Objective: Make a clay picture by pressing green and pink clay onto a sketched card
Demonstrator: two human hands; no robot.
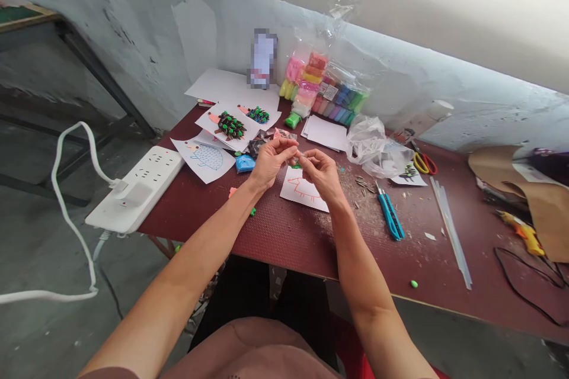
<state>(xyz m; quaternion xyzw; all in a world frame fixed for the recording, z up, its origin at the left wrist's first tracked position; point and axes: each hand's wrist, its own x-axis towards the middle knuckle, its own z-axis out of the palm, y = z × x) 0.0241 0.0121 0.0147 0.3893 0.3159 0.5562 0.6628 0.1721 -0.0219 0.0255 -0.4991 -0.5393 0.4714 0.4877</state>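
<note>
My left hand (pixel 272 161) and my right hand (pixel 317 170) meet above the table, fingertips pinched close together. Whatever lies between them is too small to make out. Beneath them rests a white card with an orange outline drawing of an animal (pixel 304 190), partly covered by my hands. A bit of green clay (pixel 296 166) shows near the fingertips. To the left of my hands are a blue clay packet (pixel 245 164) and a card with a blue hedgehog drawing (pixel 203 157). Striped seeds (pixel 365 185) lie scattered right of my right hand.
A teal utility knife (pixel 390 213), scissors (pixel 425 163), glue sticks (pixel 452 237) and a yellow glue gun (pixel 524 233) lie to the right. A power strip (pixel 137 189) overhangs the left edge. Clay packs (pixel 338 100), a plastic bag (pixel 373 145) and hedgehog cards (pixel 229 125) sit behind.
</note>
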